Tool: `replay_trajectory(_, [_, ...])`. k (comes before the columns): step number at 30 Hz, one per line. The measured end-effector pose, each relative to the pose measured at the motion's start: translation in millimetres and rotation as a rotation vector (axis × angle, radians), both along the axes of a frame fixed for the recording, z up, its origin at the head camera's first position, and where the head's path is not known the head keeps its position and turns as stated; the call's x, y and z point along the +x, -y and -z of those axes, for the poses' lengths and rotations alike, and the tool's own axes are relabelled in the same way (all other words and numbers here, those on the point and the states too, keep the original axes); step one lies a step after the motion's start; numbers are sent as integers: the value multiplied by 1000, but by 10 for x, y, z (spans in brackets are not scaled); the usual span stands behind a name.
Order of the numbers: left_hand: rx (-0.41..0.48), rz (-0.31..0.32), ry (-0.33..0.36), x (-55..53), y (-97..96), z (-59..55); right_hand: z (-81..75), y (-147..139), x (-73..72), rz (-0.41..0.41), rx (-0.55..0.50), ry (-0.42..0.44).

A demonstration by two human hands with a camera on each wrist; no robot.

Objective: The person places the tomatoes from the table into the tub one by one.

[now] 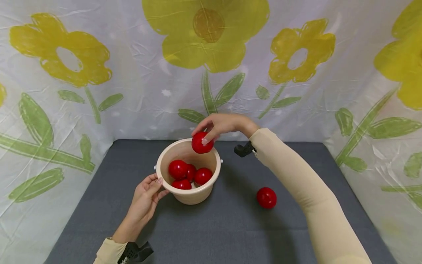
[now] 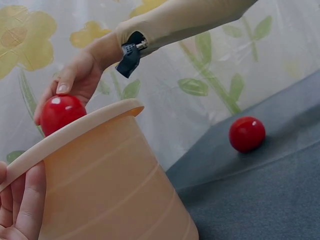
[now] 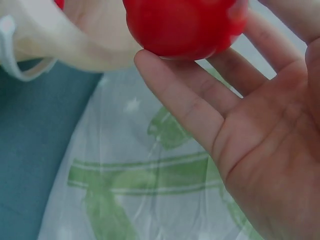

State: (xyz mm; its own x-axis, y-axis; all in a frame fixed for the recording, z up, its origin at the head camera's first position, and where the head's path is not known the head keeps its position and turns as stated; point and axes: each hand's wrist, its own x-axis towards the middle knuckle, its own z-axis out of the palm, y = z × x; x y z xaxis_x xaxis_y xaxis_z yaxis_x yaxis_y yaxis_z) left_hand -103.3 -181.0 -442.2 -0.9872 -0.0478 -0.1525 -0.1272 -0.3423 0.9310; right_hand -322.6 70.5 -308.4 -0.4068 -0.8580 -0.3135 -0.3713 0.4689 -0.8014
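Observation:
My right hand (image 1: 225,124) grips a shiny red tomato (image 1: 202,143) between thumb and fingers, over the far right part of the rim of a cream bucket (image 1: 192,198). In the right wrist view, fingertips lie against the underside of this tomato (image 3: 185,30). On the near left side, my left hand (image 1: 145,196) pinches the bucket's rim, its thumb on top and fingers against the outer wall. Several red tomatoes (image 1: 178,169) lie inside the bucket. The bucket leans toward me in the head view.
Another red tomato (image 1: 266,198) rests on the dark grey tabletop (image 1: 230,234), right of the bucket. Behind the table hangs a pale curtain (image 1: 138,95) with yellow flowers. A white handle (image 3: 30,70) shows at the bucket's side in the right wrist view.

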Motion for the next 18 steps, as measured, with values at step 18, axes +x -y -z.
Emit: replay_trajectory(18, [31,20,-43,2,8,16,110,417,105,-139,62,34])
